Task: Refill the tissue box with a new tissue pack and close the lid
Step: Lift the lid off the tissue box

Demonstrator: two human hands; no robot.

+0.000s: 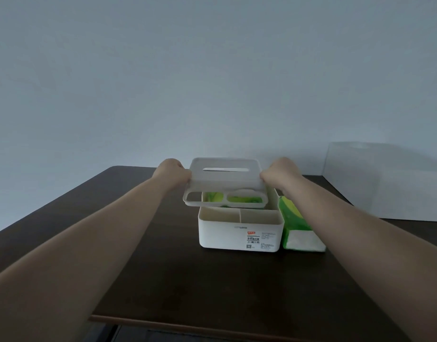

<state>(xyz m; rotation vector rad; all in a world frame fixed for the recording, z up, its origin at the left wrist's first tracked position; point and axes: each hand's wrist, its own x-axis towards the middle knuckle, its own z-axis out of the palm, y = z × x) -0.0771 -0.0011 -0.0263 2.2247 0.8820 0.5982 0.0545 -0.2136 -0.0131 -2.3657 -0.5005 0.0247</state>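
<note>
Both hands pinch the lid (224,180) ends, left hand (174,172), right hand (279,172), holding it above the tissue box (239,233) mid-desk (163,280). Green pack visible inside; another tissue pack (298,225) touches the box's right side. Looks like lid step; next needs rim alignment.

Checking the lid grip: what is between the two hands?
Head view: only the lid, held at its ends by left hand and right hand, above the box.

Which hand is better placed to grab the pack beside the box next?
Right. The right hand grips the lid's right edge, directly above the pack lying right of the box. The left hand would have to cross over the box.
</note>
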